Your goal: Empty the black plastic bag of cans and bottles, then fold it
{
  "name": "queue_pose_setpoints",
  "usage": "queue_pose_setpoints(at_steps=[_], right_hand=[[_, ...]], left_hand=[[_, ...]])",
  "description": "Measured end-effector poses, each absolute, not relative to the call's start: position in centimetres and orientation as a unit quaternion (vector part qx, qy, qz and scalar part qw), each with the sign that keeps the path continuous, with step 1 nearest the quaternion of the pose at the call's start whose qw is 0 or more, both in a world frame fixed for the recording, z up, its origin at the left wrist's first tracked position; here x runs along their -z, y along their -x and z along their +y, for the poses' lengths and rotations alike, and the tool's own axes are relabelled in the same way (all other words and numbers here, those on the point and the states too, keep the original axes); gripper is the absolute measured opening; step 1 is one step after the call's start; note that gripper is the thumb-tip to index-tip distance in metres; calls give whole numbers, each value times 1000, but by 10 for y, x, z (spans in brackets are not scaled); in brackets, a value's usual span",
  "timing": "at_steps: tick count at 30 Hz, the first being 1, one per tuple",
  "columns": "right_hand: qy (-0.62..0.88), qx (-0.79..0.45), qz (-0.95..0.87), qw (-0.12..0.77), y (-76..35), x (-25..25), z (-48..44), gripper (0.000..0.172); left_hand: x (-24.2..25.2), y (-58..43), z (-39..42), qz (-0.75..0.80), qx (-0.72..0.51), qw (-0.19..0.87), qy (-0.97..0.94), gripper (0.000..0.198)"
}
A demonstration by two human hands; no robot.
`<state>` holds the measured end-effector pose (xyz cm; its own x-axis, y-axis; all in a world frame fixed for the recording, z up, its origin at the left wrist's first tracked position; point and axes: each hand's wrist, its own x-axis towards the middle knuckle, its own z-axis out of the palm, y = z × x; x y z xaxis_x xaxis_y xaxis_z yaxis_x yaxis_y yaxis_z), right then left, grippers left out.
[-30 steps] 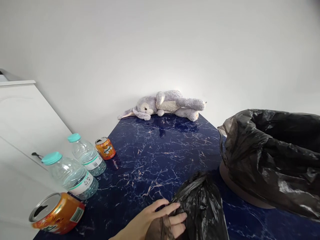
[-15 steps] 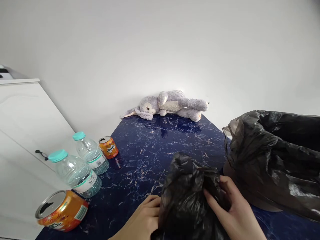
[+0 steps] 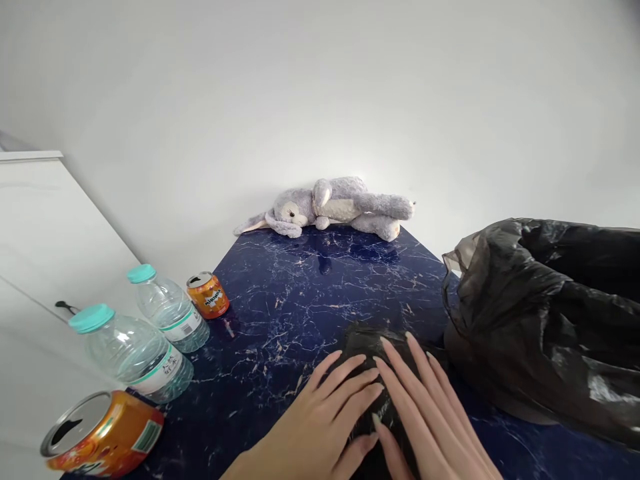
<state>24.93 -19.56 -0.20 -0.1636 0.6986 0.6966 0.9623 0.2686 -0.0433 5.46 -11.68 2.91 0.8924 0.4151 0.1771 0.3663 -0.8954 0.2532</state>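
Note:
A black plastic bag point(image 3: 367, 339) lies pressed down on the dark blue marbled tabletop point(image 3: 260, 320), mostly covered by my hands. Across its left part rests my left hand point(image 3: 327, 413), palm down with fingers stretched out. My right hand point(image 3: 425, 400) is also laid flat on the bag, its long fingers extended forward and slightly spread. The fingertips of both hands come close together near the bag's middle. Neither hand grips anything.
On the right stands a bin point(image 3: 480, 373) lined with a black bag point(image 3: 540, 320). Two orange cans point(image 3: 210, 297) and two clear bottles with teal caps point(image 3: 140, 360) line the left edge. A plush rabbit point(image 3: 335, 203) lies against the wall; a white cabinet point(image 3: 50, 233) is at left.
The puffed-up black bag has been flattened onto the table. My right hand has let go of its pinch, and both hands now lie spread over the bag. The view has shifted slightly.

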Motion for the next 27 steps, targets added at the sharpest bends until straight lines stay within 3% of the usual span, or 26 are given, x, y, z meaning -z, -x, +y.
queue_pose_setpoints(at_steps=[5, 10, 21, 27], right_hand=[[581, 252, -745, 209, -252, 59, -175, 86], [644, 231, -700, 203, -243, 98, -183, 87], [608, 238, -733, 193, -259, 103, -181, 95], [619, 185, -731, 218, -251, 94, -190, 93]], left_hand=[[-36, -68, -101, 149, -50, 151, -976, 83], [-23, -58, -95, 151, -22, 186, -971, 86], [-13, -54, -95, 162, -50, 217, -961, 84], [-16, -53, -97, 167, -42, 221, -960, 78]])
